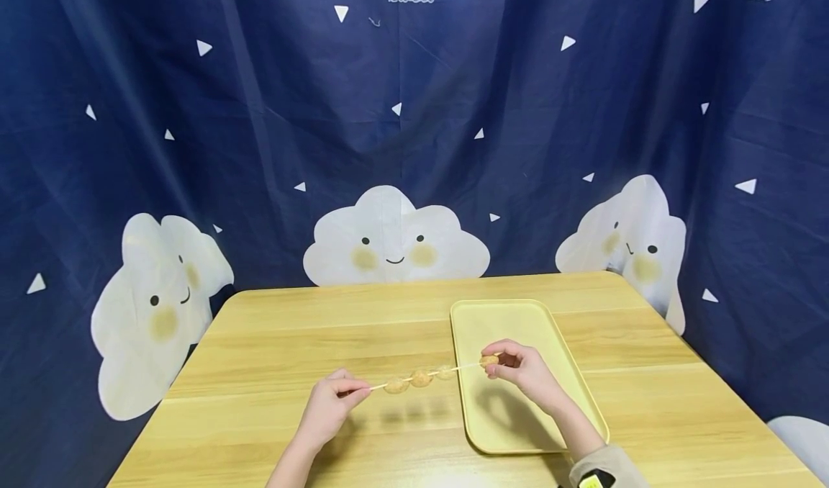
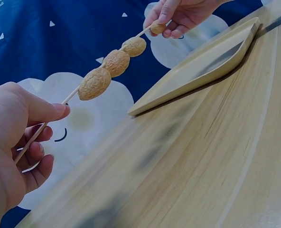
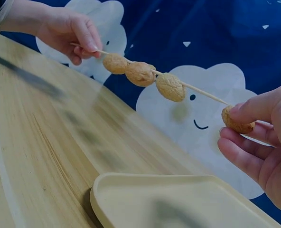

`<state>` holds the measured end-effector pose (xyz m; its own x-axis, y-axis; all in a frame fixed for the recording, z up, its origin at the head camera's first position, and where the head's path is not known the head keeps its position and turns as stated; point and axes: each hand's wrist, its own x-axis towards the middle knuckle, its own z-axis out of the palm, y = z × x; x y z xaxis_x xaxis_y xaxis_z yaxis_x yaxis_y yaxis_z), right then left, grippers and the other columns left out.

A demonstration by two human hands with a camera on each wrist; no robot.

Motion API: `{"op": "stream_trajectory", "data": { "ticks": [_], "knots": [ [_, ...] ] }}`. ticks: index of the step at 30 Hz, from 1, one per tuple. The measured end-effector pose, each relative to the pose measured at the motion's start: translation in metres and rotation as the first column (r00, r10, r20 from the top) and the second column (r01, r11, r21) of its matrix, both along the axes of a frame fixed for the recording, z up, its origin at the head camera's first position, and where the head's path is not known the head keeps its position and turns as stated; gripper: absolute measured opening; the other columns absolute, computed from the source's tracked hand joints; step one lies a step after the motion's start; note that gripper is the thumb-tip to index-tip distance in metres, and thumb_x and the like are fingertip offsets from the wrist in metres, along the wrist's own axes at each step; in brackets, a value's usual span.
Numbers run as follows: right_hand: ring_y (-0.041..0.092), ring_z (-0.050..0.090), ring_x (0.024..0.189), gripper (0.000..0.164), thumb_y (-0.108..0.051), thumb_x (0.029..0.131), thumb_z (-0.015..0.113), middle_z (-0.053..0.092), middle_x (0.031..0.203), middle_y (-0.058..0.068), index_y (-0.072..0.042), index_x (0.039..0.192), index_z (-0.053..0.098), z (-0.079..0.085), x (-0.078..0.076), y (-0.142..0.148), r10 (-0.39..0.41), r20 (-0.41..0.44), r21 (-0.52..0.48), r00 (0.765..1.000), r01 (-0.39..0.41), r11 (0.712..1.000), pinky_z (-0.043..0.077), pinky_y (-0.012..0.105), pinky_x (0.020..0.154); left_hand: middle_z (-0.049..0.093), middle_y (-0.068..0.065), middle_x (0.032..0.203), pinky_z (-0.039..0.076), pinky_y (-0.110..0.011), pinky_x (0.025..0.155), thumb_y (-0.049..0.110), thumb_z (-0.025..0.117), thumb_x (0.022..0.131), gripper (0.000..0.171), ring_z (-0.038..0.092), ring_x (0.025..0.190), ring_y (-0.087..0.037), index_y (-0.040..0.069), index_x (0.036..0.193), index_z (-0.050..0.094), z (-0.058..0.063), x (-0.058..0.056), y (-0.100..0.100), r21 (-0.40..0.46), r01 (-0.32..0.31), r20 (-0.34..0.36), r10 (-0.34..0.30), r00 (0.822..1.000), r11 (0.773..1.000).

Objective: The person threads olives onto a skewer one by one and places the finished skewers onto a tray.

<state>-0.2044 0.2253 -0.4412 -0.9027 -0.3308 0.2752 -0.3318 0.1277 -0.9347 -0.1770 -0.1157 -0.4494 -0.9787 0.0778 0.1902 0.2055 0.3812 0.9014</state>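
Note:
My left hand [image 1: 329,406] pinches a thin wooden skewer [image 2: 70,96] near one end, between thumb and fingers. Three wrinkled golden-brown balls, which look like fried food, are threaded side by side on it; the middle ball [image 3: 140,74] touches both neighbours. A bare stretch of stick runs from them to the other end. There my right hand [image 1: 526,374] pinches a fourth, similar ball [image 3: 236,121] at the skewer's tip. How far the tip enters this ball is hidden. The skewer is held above the table, its right end over the tray.
A pale yellow rectangular tray [image 1: 512,430] lies on the right half of the wooden table [image 1: 259,358], under my right hand. Only shadows show on the tray. A dark blue curtain [image 1: 401,114] with cloud faces hangs behind the table's far edge.

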Motion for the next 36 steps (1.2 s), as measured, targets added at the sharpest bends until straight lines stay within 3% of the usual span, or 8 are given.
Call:
{"op": "stream_trajectory", "data": {
  "ticks": [8,19,29,36],
  "knots": [
    [0.011,0.061,0.074,0.031,-0.001,0.084,0.064,0.061,0.086,0.015,0.017,0.107,0.053,-0.0009,0.0002,0.0001,0.03,0.013,-0.024,0.999,-0.029,0.999,0.052,0.029,0.071,0.058,-0.001,0.075,0.041,-0.022,0.063,0.003,0.073,0.075,0.005,0.049,0.07,-0.01,0.004,0.08,0.073,0.0009,-0.0003,-0.0012,0.048,0.015,0.033,-0.017,0.999,0.999],
    [0.01,0.06,0.073,0.027,-0.001,0.083,0.064,0.062,0.083,0.008,0.013,0.105,0.056,-0.0041,0.0012,-0.0017,0.045,-0.007,-0.023,0.999,-0.045,0.999,0.052,0.028,0.069,0.057,0.0,0.074,0.04,-0.022,0.061,0.005,0.074,0.075,0.005,0.047,0.068,-0.01,0.005,0.079,0.073,-0.0013,0.0007,-0.003,0.001,0.026,0.022,-0.026,0.999,1.0],
    [0.007,0.059,0.07,0.028,0.004,0.081,0.065,0.063,0.081,-0.001,0.015,0.104,0.055,-0.0032,0.002,-0.0053,0.009,-0.017,-0.007,1.0,-0.009,1.0,0.051,0.025,0.066,0.056,0.001,0.072,0.039,-0.022,0.061,0.008,0.073,0.076,0.004,0.046,0.067,-0.01,0.007,0.08,0.074,-0.0013,0.001,-0.0012,-0.022,0.03,0.016,-0.03,0.999,0.999],
    [0.007,0.059,0.071,0.022,0.008,0.079,0.065,0.065,0.081,0.008,0.015,0.097,0.057,-0.0005,0.0029,-0.0072,0.037,-0.026,-0.046,0.999,-0.038,0.998,0.052,0.024,0.065,0.056,0.0,0.073,0.039,-0.022,0.061,0.006,0.073,0.076,0.005,0.046,0.067,-0.01,0.005,0.08,0.073,0.0002,0.0019,-0.0001,-0.005,0.037,0.035,-0.037,0.999,0.999]
  ]
}}
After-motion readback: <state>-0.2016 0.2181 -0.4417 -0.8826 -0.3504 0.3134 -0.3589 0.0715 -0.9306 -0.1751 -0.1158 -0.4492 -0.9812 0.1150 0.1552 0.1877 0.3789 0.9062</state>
